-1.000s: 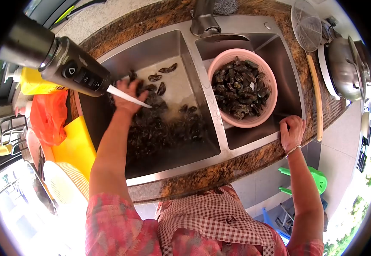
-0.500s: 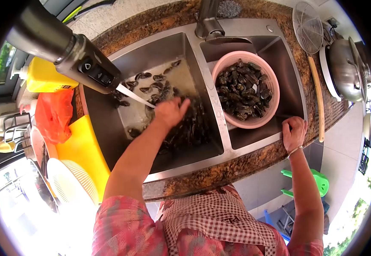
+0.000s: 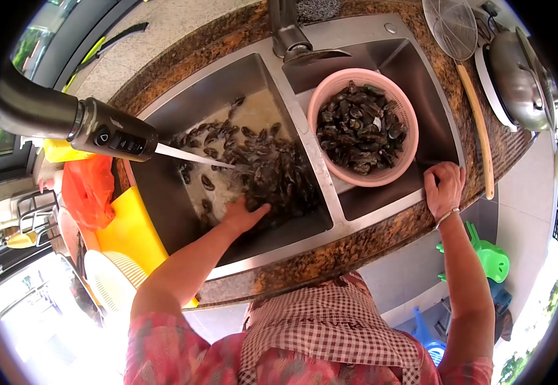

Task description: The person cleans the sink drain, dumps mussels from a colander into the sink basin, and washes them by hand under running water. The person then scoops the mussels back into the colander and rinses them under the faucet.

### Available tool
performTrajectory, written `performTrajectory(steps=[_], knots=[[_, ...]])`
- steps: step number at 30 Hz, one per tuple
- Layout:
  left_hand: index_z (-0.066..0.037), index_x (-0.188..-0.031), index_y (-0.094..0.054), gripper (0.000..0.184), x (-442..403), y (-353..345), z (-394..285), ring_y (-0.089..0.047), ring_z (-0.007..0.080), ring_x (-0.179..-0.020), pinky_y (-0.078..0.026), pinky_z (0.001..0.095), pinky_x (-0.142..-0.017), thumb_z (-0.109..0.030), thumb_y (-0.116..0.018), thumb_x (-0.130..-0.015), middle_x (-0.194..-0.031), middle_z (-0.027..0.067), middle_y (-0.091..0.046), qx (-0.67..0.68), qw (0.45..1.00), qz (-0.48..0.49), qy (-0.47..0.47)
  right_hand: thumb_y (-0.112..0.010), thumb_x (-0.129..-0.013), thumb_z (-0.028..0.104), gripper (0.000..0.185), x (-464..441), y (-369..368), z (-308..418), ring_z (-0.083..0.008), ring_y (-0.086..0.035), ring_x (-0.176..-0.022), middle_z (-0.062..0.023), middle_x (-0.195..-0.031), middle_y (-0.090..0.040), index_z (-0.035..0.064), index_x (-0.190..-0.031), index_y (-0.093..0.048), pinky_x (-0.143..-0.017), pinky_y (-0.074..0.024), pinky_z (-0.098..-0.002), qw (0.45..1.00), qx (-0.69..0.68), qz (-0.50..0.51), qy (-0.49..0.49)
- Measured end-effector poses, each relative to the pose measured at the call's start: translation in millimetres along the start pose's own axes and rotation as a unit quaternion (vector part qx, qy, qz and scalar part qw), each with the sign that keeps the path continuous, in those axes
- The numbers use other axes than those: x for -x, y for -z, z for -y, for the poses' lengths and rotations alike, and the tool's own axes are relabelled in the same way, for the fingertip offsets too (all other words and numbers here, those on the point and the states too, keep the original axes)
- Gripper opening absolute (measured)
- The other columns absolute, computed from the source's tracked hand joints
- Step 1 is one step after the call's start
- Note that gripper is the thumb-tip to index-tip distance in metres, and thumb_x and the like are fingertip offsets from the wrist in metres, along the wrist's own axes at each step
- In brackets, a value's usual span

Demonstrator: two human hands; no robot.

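Mussels [image 3: 354, 128] heap the basket [image 3: 363, 182]; loose ones [image 3: 285, 179] crowd the basin's [image 3: 166, 218] near-right corner by your left hand [image 3: 243, 217], thumb spread. Your right hand [image 3: 444, 187], fingers together, touches the sink's [image 3: 318, 168] near-right corner.

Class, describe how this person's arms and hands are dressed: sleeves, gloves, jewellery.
Short, loose sleeves in pinkish-red patterned fabric leave the forearms uncovered. Neither the left hand nor the right hand shows a glove; a thin, pale bracelet circles the right wrist.

One head-worn camera is looking forward and steeply down over the double sink [image 3: 327, 160] and checked apron [image 3: 330, 321].
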State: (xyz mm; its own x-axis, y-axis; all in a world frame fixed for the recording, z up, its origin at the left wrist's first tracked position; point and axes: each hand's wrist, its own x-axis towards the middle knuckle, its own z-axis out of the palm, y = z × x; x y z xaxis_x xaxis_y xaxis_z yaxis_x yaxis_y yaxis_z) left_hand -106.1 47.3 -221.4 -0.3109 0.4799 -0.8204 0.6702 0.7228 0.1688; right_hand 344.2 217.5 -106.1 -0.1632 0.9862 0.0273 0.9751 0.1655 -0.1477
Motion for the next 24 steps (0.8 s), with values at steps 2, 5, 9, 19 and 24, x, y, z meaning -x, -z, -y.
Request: performTrajectory(steps=[2, 5, 9, 19, 24], knots=[[-0.001, -0.146, -0.045, 0.090, -35.8, -22.8, -7.3, -0.053, 0.0440, -0.130, -0.045, 0.0443, -0.107, -0.058, -0.073, -0.083, -0.140, 0.0346, -0.051, 0.078, 0.990, -0.030, -0.113, -0.061, -0.087, 0.027, 0.021, -0.3, -2.0, 0.2, -0.0279, -0.056, -0.118, -0.0064, -0.102, -0.069, 0.0104, -0.084, -0.074, -0.119, -0.0244, -0.0556, 1.000, -0.005, 0.003, -0.003], [0.004, -0.140, -0.050, 0.087, -69.9, -19.4, -37.1, -0.063, 0.0431, -0.117, -0.050, 0.0445, -0.100, -0.056, -0.074, -0.082, -0.118, 0.0310, -0.067, 0.164, 0.958, -0.094, -0.214, -0.060, -0.087, 0.027, 0.022, -0.4, -0.6, -2.1, -0.0279, -0.056, -0.118, -0.0067, -0.102, -0.069, 0.0102, -0.084, -0.074, -0.118, -0.0247, -0.0556, 1.000, 0.000, 0.004, -0.005], [0.004, -0.136, -0.052, 0.085, -55.5, 53.1, -80.8, -0.060, 0.0434, -0.120, -0.048, 0.0446, -0.102, -0.056, -0.074, -0.080, -0.123, 0.0303, -0.064, 0.173, 0.961, -0.210, -0.052, -0.060, -0.087, 0.028, 0.023, -0.2, -3.4, -2.1, -0.0279, -0.056, -0.118, -0.0068, -0.102, -0.069, 0.0093, -0.083, -0.074, -0.118, -0.0250, -0.0555, 1.000, 0.005, 0.003, -0.004], [-0.024, -0.146, -0.049, 0.071, -38.2, 0.7, -77.2, -0.017, 0.0307, -0.155, -0.014, 0.0736, -0.115, -0.053, -0.069, -0.084, -0.160, 0.0118, -0.032, -0.308, 0.791, -0.155, -0.505, -0.060, -0.086, 0.025, 0.020, 0.0, -3.6, 0.8, -0.0271, -0.057, -0.117, -0.0056, -0.101, -0.069, 0.0097, -0.082, -0.073, -0.118, -0.0252, -0.0538, 1.000, 0.005, -0.008, -0.009], [-0.027, -0.146, -0.047, 0.065, -83.0, 40.6, -64.7, -0.031, 0.0355, -0.146, -0.038, 0.0684, -0.100, -0.041, -0.070, -0.086, -0.150, 0.0142, -0.043, -0.162, 0.869, -0.337, -0.323, -0.060, -0.086, 0.025, 0.020, 0.8, -6.4, -2.2, -0.0262, -0.057, -0.117, -0.0048, -0.101, -0.069, 0.0104, -0.081, -0.072, -0.118, -0.0251, -0.0528, 1.000, 0.002, -0.004, -0.004]])
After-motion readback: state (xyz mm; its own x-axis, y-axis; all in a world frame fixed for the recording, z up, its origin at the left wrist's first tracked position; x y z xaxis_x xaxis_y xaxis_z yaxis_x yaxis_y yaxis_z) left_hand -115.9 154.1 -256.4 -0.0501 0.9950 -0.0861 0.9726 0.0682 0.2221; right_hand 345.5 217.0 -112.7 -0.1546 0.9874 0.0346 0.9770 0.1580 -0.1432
